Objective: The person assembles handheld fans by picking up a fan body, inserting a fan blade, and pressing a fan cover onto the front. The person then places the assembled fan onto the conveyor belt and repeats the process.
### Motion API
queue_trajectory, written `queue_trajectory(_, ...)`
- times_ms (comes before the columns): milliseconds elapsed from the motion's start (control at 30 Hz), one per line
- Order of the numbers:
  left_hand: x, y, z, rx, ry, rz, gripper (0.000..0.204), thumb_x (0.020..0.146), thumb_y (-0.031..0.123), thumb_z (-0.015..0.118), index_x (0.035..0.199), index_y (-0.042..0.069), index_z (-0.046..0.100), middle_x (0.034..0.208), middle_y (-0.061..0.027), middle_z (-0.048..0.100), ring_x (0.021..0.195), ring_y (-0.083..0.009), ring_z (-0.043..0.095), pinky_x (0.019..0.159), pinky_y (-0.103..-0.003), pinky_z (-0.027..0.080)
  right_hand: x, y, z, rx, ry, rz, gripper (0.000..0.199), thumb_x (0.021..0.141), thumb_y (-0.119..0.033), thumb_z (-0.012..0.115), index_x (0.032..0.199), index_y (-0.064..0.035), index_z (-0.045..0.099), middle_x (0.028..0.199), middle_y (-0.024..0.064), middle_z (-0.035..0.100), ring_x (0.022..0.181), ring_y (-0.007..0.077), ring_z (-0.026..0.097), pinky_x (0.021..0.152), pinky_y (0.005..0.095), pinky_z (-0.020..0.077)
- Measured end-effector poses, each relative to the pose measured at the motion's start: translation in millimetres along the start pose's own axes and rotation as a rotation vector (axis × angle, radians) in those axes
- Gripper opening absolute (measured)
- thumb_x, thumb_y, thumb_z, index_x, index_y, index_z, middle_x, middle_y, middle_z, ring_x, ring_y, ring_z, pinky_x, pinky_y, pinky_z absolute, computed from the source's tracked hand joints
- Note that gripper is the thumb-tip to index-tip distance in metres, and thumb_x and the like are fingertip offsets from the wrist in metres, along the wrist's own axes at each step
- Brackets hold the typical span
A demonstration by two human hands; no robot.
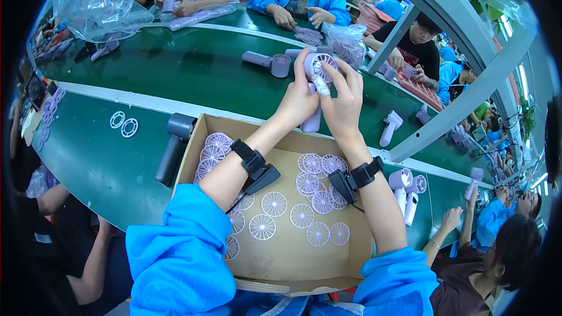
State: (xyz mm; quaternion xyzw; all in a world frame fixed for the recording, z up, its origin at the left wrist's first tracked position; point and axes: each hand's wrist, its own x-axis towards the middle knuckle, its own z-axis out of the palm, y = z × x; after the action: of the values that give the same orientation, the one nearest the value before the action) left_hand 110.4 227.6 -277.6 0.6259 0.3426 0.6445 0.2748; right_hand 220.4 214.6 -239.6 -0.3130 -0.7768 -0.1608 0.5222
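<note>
Above the far edge of an open cardboard box, both my hands are closed around one light purple handheld fan [312, 122]. My left hand [297, 102] grips it from the left, near where its head meets the handle. My right hand [344, 102] has its fingers on the round, spoked face [317, 68] of the fan, and white wrapping covers its thumb. Part of the fan is hidden behind my hands. Below my forearms, many loose purple spoked grilles [274, 204] lie in the cardboard box [275, 286].
A dark grey handheld fan [174, 146] stands against the box's left side, with two white rings [129, 127] farther left. More fans [404, 190] lie to the right. Another purple fan [269, 61] rests on the green conveyor belt [193, 70]. Co-workers sit across it; a metal post [462, 108] slants at right.
</note>
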Motion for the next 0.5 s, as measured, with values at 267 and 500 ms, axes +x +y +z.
queue_trajectory(267,1.6,9.8,-6.3,-0.060,-0.017,0.001,0.084,0.080,0.008,0.064,0.144,0.017,0.010,0.112,-0.0238,0.060,0.099,-0.0386,0.063,0.080,-0.043,0.052,2.1,7.7,-4.5,0.017,-0.001,-0.155,0.047,0.067,0.001,0.070,0.112,-0.0075,0.063,0.122,0.0147,0.055,0.108,0.0329,0.053,0.092,0.0409,0.0432)
queue_trajectory(500,2.7,12.7,-10.6,0.015,0.032,0.097,0.086,0.077,0.008,0.067,0.143,0.019,0.014,0.110,-0.0243,0.060,0.097,-0.0416,0.062,0.078,-0.045,0.052,1.2,9.4,-5.0,-0.006,-0.009,-0.222,0.049,0.067,0.003,0.069,0.114,-0.0086,0.061,0.126,0.0148,0.053,0.111,0.0332,0.052,0.094,0.0411,0.0427)
